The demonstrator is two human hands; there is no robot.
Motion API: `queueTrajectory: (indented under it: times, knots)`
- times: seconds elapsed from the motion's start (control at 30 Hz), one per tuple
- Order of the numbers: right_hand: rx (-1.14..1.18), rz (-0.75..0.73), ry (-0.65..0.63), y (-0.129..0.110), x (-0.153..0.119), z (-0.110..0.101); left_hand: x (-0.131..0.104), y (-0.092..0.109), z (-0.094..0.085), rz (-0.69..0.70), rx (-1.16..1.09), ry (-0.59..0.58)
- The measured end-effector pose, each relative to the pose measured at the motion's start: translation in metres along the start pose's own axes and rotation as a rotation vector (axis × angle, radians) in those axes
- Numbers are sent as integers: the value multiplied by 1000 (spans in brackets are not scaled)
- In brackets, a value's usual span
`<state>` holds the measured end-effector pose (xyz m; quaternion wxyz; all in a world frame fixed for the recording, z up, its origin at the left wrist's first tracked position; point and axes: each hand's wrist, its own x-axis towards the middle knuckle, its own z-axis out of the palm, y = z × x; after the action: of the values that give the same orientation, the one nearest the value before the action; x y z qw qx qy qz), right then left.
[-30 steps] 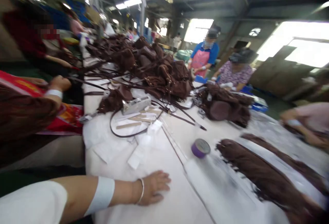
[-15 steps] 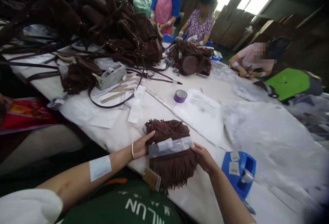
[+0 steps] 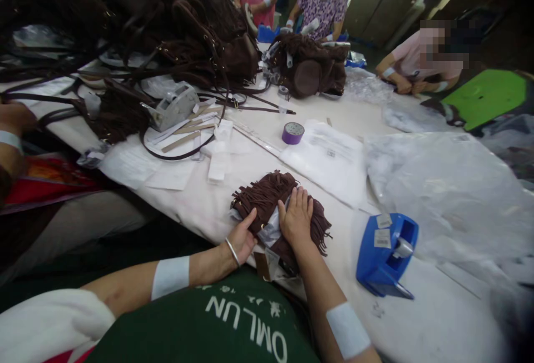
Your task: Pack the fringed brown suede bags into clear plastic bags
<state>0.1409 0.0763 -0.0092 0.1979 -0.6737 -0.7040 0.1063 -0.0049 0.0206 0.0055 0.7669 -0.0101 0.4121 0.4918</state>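
My left grip (image 3: pixel 244 238) is grasping the near-left edge of the brown fringed bag (image 3: pixel 262 190), thumb on top and the other fingers mostly hidden at its side; I take this to be what steadies it. My right grip (image 3: pixel 297 215) clenches nothing: it lies flat across the bag, palm down, probably because an even weight settles the soft layers better than a pinch would. The bag is on the desk (image 3: pixel 254 165), right at the near edge in front of me, which seems to let both my arms reach it easily. Clear plastic (image 3: pixel 271 229) shows between my two grips, and a tag (image 3: pixel 267 265) sticks out on the side toward me. Whether the bag has anything inside I cannot tell. To my right stands the blue tape dispenser (image 3: pixel 371 263), near enough, I'd judge, for a short reach; labels are stuck on it, and the tape it carries is hard to make out. The purple roll of tape (image 3: pixel 293 133) rests farther out, beside a white plastic packet (image 3: pixel 329 163) whose contents I cannot see. Large clear plastic bags (image 3: pixel 450 185) lie flattish beyond the dispenser, while more brown bags (image 3: pixel 208 35) are heaped at far left.
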Motion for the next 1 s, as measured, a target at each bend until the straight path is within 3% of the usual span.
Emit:
queueTrajectory:
  times: [0.07,0.17,0.27,0.3,0.4,0.47,0.6,0.7,0.83,1.0]
  knots:
    - [3,12,-41,1,0,3,0,3,-3,-29,21,-30]
    - [247,20,-87,10,-1,-21,1,8,-6,-77,25,-54]
    - [632,124,-14,11,-33,-60,1,10,-9,-105,-10,-47]
    - [736,187,-48,10,-52,-71,1,9,-10,-114,-25,-51]
    - [808,364,-429,4,-114,-85,1,2,-7,-129,-76,-76]
    - [652,375,-509,0,-142,-75,1,-5,-2,-124,-102,-90]
    - [309,223,-407,-6,-153,-36,0,-18,9,-115,-91,-119]
    - [171,144,-423,-4,-152,-24,1,-19,10,-146,-21,-126]
    - [260,121,-368,13,-170,-47,2,-16,3,-168,76,-81]
    - [650,143,-85,40,-174,-84,-5,-22,-6,-217,89,-118]
